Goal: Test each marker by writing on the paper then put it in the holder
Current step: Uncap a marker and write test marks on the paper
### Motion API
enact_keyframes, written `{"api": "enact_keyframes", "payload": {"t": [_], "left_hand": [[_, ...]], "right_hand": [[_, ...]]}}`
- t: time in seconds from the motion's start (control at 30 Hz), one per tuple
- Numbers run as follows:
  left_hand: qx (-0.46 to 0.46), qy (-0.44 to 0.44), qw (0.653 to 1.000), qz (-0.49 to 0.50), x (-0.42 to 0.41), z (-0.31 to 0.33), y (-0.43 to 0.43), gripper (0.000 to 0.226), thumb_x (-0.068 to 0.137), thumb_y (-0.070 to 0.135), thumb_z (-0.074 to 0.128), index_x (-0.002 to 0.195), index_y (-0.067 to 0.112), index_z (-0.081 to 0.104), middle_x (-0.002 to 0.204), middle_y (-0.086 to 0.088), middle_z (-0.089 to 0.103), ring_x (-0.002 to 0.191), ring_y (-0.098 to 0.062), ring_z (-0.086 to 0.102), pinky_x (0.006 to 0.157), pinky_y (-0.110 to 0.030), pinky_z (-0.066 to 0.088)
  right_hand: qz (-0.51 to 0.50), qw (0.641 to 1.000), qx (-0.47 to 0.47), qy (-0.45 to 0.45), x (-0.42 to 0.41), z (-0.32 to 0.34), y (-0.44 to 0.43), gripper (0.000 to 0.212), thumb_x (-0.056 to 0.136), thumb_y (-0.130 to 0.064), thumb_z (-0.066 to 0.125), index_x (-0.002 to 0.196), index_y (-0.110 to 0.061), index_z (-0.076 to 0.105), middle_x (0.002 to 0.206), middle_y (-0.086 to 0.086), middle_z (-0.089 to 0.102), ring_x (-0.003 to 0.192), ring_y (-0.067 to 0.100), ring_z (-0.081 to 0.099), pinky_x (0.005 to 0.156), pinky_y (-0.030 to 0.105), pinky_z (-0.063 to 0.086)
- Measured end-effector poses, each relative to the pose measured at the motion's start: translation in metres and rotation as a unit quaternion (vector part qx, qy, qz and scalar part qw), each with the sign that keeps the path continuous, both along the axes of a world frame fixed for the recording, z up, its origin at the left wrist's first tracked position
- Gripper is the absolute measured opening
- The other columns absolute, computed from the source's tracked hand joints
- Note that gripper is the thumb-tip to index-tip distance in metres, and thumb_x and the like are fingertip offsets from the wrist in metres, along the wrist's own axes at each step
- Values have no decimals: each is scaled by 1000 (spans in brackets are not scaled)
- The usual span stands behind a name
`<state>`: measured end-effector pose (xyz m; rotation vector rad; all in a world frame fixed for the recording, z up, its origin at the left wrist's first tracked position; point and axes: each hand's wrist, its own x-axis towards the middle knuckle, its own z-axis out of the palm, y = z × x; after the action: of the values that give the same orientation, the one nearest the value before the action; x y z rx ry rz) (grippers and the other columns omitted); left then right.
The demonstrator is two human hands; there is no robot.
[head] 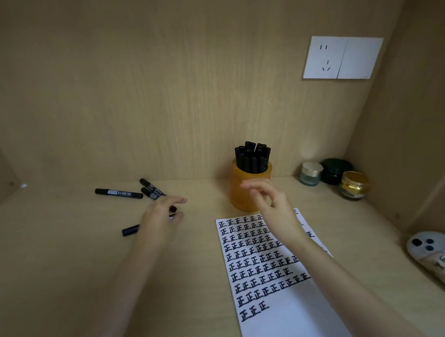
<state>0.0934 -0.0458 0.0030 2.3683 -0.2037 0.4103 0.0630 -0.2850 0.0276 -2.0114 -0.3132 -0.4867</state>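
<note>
A white paper [283, 317] covered with rows of black written characters lies on the wooden desk at centre right. Behind it stands an orange holder [239, 193] packed with several black markers [253, 156]. My right hand [269, 204] hovers in front of the holder with loose fingers, holding nothing. My left hand [160, 215] reaches down onto a black marker [130, 229] lying on the desk and pinches its far end between thumb and fingers. Three more black markers [118, 194] lie just behind that hand.
Three small jars [310, 174] stand in the back right corner. A white controller-like object [431, 247] lies at the right edge. A white wall socket [342, 57] is on the back panel. Wooden walls close in the desk at the back and on both sides.
</note>
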Motion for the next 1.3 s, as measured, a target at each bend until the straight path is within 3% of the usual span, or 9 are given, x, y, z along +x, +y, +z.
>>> {"api": "enact_keyframes", "payload": {"t": [0.1,0.23,0.43,0.63,0.7,0.83,1.03,1.1,1.3], "left_hand": [[85,6,994,62,-5,-13,29,38,85,9,65,122,11,61,123,-11,59,116,-28,51,96,-36,39],[133,72,980,128,-8,-26,56,47,87,19,63,132,10,51,127,-13,56,116,-29,51,98,-39,40],[86,61,986,126,-19,-32,66,25,86,13,64,111,9,65,104,-12,63,97,-28,56,84,-39,47],[33,-13,994,103,-57,-20,49,14,91,14,57,105,15,60,98,-1,66,86,-20,59,66,-29,40],[10,-32,996,79,-75,-12,37,15,92,16,55,107,17,58,98,3,65,84,-15,57,68,-28,42],[-24,6,1000,-16,-111,-6,2,13,94,21,52,107,23,54,98,12,61,86,-9,56,73,-28,43],[-69,52,990,-114,-143,-24,-28,11,98,24,42,108,30,41,107,11,54,101,-5,52,82,-21,38],[-49,48,989,-130,-146,-23,-33,16,98,34,39,111,27,45,108,13,54,101,-4,51,82,-21,39],[-23,46,987,-154,-155,-17,-44,13,97,44,38,97,35,48,69,13,55,65,-2,53,60,-26,40]], "right_hand": [[13,998,-2,57,-13,-9,11,23,100,-18,47,105,-27,68,112,-12,59,103,-10,50,84,4,35],[29,996,11,84,-27,-15,21,24,100,-18,46,103,-26,69,111,-9,63,103,-8,53,87,3,35],[33,994,23,104,-41,-18,27,25,99,-14,46,101,-24,70,102,-17,69,103,-4,57,86,9,40],[40,986,81,142,-60,-22,36,23,99,-13,48,101,-24,67,90,-10,70,86,-1,61,83,14,45],[59,976,123,170,-67,-22,40,16,98,-22,53,109,-22,64,90,-2,69,74,6,60,75,21,50],[127,946,198,223,-83,-22,53,45,84,-40,61,120,-13,54,72,5,64,51,13,53,50,22,46],[109,947,241,182,-99,-26,50,17,89,-25,64,84,-9,61,55,8,53,39,12,41,39,20,31],[105,952,218,185,-105,-27,48,29,92,-25,62,67,-9,61,53,12,51,37,11,39,40,19,29],[110,956,203,183,-120,-24,41,42,96,-26,56,64,1,59,52,14,52,40,12,41,43,21,32]]}}
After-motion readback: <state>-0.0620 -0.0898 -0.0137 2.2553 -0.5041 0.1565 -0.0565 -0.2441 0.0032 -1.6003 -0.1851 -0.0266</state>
